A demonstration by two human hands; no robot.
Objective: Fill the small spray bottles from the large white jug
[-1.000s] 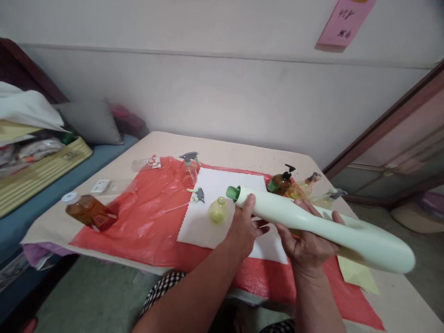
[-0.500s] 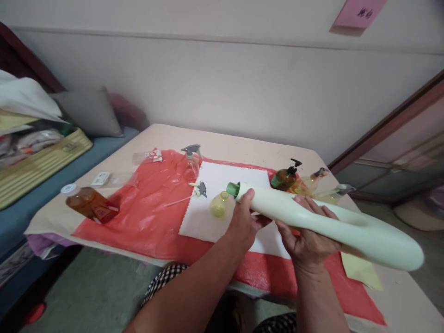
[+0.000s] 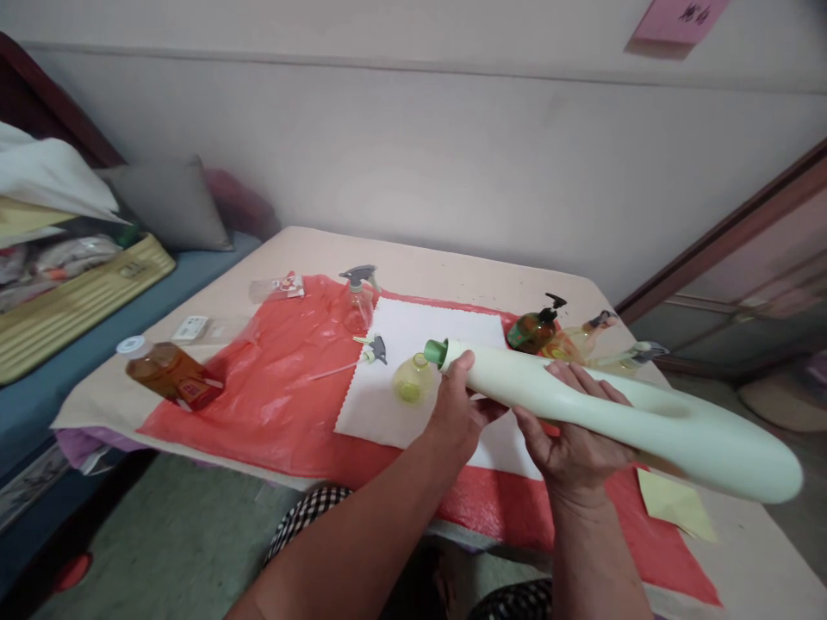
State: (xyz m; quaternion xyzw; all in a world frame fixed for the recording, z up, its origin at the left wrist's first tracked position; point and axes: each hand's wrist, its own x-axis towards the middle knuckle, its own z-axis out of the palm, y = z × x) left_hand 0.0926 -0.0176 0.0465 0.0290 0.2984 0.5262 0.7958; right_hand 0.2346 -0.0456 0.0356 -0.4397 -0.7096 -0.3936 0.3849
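Note:
A large pale green jug (image 3: 517,376) lies tilted nearly level in both hands, its green spout (image 3: 435,351) pointing left. My left hand (image 3: 456,413) is closed around the neck, thumb on top. Farther back, my right hand (image 3: 575,435) grips the handle, with fingers passing through its opening. Just below and left of the spout stands an open yellowish clear bottle (image 3: 412,381), with some yellow liquid in it, on a white cloth (image 3: 365,413). Left of that bottle lies a detached spray trigger head (image 3: 375,350) with its thin tube.
Red plastic sheeting (image 3: 277,396) covers much of the table. A bottle of amber liquid (image 3: 171,370) stands at left and a spray bottle (image 3: 357,301) behind. At right are a dark pump bottle (image 3: 535,331), other spray bottles and a yellow cloth (image 3: 675,504).
The camera view has tilted down slightly. Both hands keep their hold on the jug, which has shifted a little to the right in view, its spout staying near the open bottle.

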